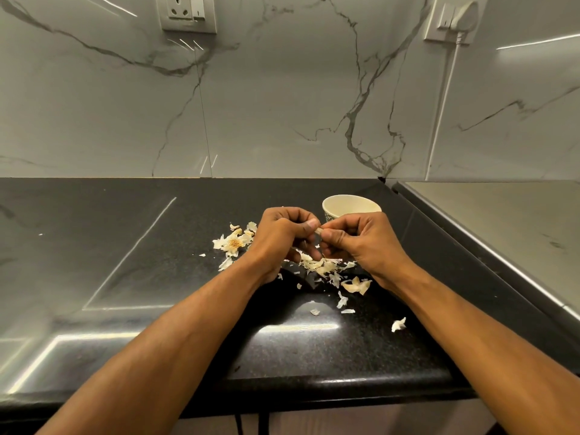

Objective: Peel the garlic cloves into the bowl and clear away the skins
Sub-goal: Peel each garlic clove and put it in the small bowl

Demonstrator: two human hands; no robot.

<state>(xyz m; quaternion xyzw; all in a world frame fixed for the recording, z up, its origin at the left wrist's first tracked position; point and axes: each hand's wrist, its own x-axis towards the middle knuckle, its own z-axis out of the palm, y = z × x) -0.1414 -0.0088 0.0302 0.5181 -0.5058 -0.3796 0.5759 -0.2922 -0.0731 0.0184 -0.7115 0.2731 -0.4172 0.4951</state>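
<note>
Hands meet over the black counter (157,246): the left hand (279,237) and the right hand (361,243) both have their fingers curled, and together they pinch one small garlic clove (319,231) between their fingertips, just in front of the cream bowl (348,207). Dry garlic skins (323,266) lie in a loose heap on the counter under the hands, a garlic root stub (233,243) sits left of the left hand, and more bits are scattered toward the front edge. The bowl has a dark pattern outside (no words can be read anywhere), and behind it stands a marble wall (266,105) with a socket (188,14) and a plugged-in white cable (445,98).
</note>
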